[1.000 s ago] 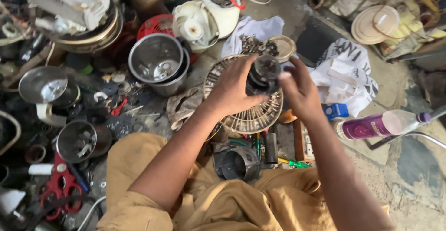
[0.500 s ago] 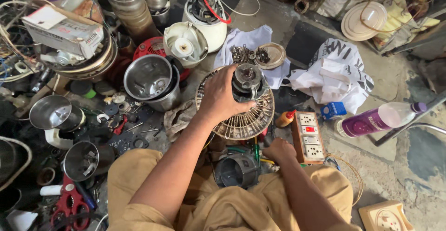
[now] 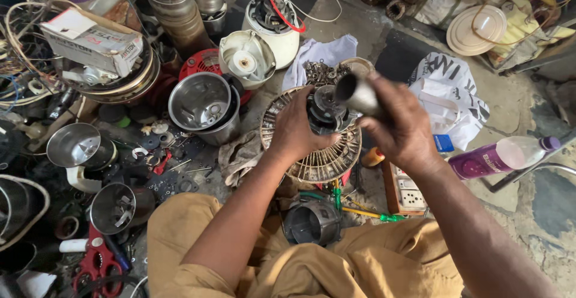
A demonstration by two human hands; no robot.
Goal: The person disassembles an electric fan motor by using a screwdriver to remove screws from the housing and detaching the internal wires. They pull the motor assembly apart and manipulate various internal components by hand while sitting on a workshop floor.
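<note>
Centre frame: motor (image 3: pixel 324 110) on wire fan guard (image 3: pixel 312 161) is gripped by left hand (image 3: pixel 295 131). Metal tube (image 3: pixel 355 94) is clasped in right hand (image 3: pixel 403 127). Motor judged heavy, rigid; best held by casing.

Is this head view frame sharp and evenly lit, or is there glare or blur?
Head view: sharp overall, soft daylight; mild glare inside the steel jar; right hand and metal tube crisp; wide-angle bending at the edges.
</note>
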